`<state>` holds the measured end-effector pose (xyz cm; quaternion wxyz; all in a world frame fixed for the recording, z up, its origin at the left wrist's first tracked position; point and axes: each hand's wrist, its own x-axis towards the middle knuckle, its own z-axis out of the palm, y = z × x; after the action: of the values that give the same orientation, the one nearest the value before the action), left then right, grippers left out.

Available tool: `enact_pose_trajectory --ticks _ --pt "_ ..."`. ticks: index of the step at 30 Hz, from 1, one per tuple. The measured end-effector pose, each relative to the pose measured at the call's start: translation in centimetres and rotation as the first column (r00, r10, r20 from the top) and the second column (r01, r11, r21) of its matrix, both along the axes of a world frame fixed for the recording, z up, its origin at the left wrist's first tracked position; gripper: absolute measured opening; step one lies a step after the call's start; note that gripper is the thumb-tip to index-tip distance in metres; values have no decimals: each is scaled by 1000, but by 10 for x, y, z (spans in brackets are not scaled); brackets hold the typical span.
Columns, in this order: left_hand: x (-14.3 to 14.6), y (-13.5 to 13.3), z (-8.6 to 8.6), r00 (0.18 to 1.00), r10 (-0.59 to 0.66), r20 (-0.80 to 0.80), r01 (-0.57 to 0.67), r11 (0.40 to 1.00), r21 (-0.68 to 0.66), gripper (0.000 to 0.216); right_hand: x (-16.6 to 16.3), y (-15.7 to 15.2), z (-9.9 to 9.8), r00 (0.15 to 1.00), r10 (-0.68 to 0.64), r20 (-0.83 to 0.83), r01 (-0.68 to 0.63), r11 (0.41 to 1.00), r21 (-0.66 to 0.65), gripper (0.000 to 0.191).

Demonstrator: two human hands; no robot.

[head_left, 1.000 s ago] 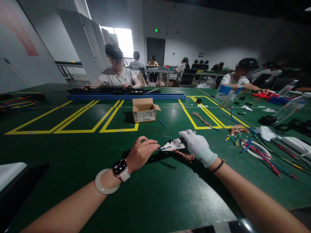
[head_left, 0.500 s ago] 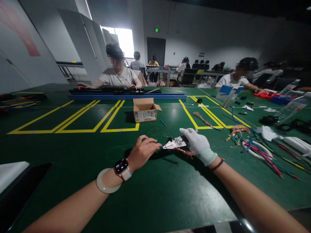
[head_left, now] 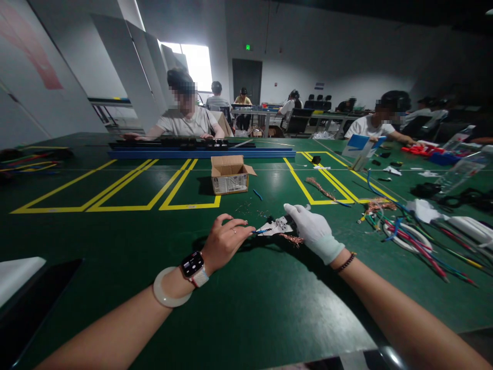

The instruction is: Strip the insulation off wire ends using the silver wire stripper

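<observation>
Handles of the wire stripper (head_left: 280,225) are hidden in the gloved right hand (head_left: 313,227), which is wrapped around them. Its head points left, long axis roughly crosswise above the green table (head_left: 239,313). Left hand (head_left: 225,240), palm down, pinches blue wire (head_left: 262,232) at the jaws; their bite is indistinct.

Smooth metal wire strippers (head_left: 281,225), matt cloth glove (head_left: 314,227), rough copper strands (head_left: 295,239), matt cardboard box (head_left: 230,183) at twelve o'clock, smooth glossy tabletop (head_left: 246,308)
</observation>
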<state>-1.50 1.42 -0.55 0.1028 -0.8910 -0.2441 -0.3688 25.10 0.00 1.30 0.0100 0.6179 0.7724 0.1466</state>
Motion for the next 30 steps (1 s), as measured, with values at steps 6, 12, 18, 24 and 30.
enact_pose_trajectory --ticks 6,12,18,24,30 --pt "1 0 0 1000 7 12 -8 999 45 18 -1 0 2 999 -46 10 47 998 -42 32" --pt "2 2 0 999 11 41 -10 1000 -26 16 -1 -1 2 998 -19 -65 17 999 -27 23" --pt "4 6 0 992 82 100 -58 973 -222 17 1 -4 2 965 26 -262 -28 1000 -5 25" --pt "4 5 4 967 191 169 -140 952 -271 33 6 -3 -1 928 28 -371 -30 1000 0 19" --pt "4 5 1 979 176 108 -145 958 -247 22 9 -2 -2 944 20 -328 -13 1000 26 24"
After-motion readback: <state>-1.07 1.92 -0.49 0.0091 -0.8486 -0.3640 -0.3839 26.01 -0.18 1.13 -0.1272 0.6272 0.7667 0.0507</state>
